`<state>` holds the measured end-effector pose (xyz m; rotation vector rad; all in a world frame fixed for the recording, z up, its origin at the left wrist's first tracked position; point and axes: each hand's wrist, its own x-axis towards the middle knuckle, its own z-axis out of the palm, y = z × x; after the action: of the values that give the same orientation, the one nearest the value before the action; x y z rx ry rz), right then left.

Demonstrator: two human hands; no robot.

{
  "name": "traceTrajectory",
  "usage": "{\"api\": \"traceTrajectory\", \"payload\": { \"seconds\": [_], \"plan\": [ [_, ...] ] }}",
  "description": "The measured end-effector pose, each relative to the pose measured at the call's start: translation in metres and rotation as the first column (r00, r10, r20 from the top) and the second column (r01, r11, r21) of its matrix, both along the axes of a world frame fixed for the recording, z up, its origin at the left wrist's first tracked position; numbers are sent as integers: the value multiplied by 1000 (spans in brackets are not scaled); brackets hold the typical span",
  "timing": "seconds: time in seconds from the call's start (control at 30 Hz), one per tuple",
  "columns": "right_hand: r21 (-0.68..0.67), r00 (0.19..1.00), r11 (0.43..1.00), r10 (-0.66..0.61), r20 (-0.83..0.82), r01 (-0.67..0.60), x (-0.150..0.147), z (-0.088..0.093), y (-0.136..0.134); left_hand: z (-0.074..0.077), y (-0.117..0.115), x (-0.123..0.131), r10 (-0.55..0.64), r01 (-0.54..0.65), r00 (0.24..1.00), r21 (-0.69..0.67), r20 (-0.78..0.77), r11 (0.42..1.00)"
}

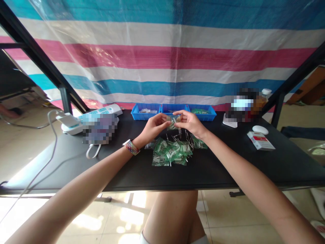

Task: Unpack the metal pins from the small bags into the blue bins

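Three blue trays stand side by side along the far edge of a black surface (228, 162). The left tray (146, 116) holds pale small parts, and the right tray (206, 116) holds green ones. The contents of the middle tray (165, 109) are too small to make out.

Just in front of the trays, both hands are raised above the middle of the surface. The left hand (152, 127) and right hand (190, 122) meet fingertip to fingertip, each grip pinched on a side of one small clear bag (174, 121) with green contents. The bag is stretched between them, facing the person, with its width running left to right. Its exact long axis is too small to judge.

Below the hands lies a loose pile of similar green bags (172, 150), with thin metal pins (177, 137) scattered at its far side. A beaded wristband (131, 147) circles the left wrist.

Toward the far left corner is a white power strip (101, 112). Near the right edge are a white mouse (260, 129) and a red and white box (260, 140).
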<state>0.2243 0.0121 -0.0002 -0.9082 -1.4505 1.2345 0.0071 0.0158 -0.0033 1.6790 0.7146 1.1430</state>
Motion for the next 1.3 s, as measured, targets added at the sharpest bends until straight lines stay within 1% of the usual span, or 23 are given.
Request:
{"api": "traceTrajectory", "payload": {
  "seconds": [0.07, 0.13, 0.2, 0.23, 0.3, 0.33, 0.4, 0.43, 0.5, 0.57, 0.6, 0.67, 0.73, 0.83, 0.9, 0.97, 1.07, 1.13, 1.17, 1.2, 1.23, 1.27, 1.3],
  "plan": [
    [-65, 998, 998, -11, -60, 7, -5, -3, -7, 1, -1, 0, 12, -12, 1000, 14, 9, 1000],
    [-111, 998, 994, 9, -70, -17, -8, -6, -12, 2, -2, 1, 36, -36, 999, 35, 2, 999],
    [-95, 999, 995, 21, -42, -25, -9, -8, -15, 2, -4, 1, 78, -78, 997, 44, -7, 996],
    [-62, 1000, 998, 3, -28, -4, -9, -9, -16, 2, -4, 1, 105, -105, 994, 45, -10, 993],
    [37, 996, 996, -86, -14, 86, -9, -9, -17, 2, -4, 0, 144, -143, 989, 29, -36, 989],
    [102, 990, 984, -143, -8, 143, -9, -8, -18, 3, -4, -1, 136, -136, 989, 0, -59, 991],
    [268, 969, 935, -246, 24, 231, -10, -6, -20, 3, -3, -2, 54, -64, 994, -114, -91, 991],
    [357, 960, 903, -276, 51, 240, -10, -5, -21, 3, -2, -2, 2, -17, 997, -182, -82, 983],
    [502, 949, 843, -289, 122, 192, -10, -4, -24, 2, -1, -2, -63, 54, 998, -276, -26, 960],
    [573, 943, 809, -280, 181, 130, -10, -3, -26, 1, -1, -1, -61, 63, 998, -280, 14, 958],
    [584, 939, 803, -280, 199, 116, -9, -4, -27, 1, -1, -1, -50, 55, 998, -263, 26, 963],
    [572, 937, 811, -284, 202, 123, -9, -4, -28, 1, 0, -1, -23, 35, 998, -222, 53, 974],
    [504, 951, 851, -261, 162, 148, -9, -5, -29, 2, 0, -2, -2, 15, 998, -180, 69, 984],
    [285, 984, 947, -171, 52, 149, -11, -5, -30, 5, -1, -3, 11, -7, 999, -114, 39, 993],
    [154, 993, 981, -121, -8, 121, -14, -5, -31, 6, -2, -2, 14, -13, 1000, -83, 5, 997],
    [107, 993, 988, -111, -42, 115, -16, -6, -32, 5, -3, -1, 20, -21, 999, -62, -25, 998],
    [140, 986, 976, -160, -48, 165, -16, -9, -28, 2, -4, 1, 58, -59, 998, -40, -32, 997],
    [199, 973, 952, -230, -34, 232, -10, -10, -21, -1, -2, 0, 76, -77, 997, -39, -27, 996],
    [245, 958, 928, -285, -21, 281, -3, -9, -16, -3, -1, 0, 79, -81, 996, -41, -27, 996],
    [302, 936, 891, -353, -6, 338, 5, -7, -10, -4, 0, -1, 78, -80, 996, -46, -32, 996],
    [372, 902, 840, -432, 14, 396, 16, -4, -3, -5, 1, -1, 74, -76, 997, -51, -38, 996],
    [458, 849, 764, -527, 36, 455, 28, -1, 4, -6, 2, -2, 68, -70, 997, -52, -43, 996],
    [538, 780, 674, -624, 47, 506, 41, 2, 10, -7, 3, -2, 63, -65, 997, -52, -46, 997]
  ]
}}
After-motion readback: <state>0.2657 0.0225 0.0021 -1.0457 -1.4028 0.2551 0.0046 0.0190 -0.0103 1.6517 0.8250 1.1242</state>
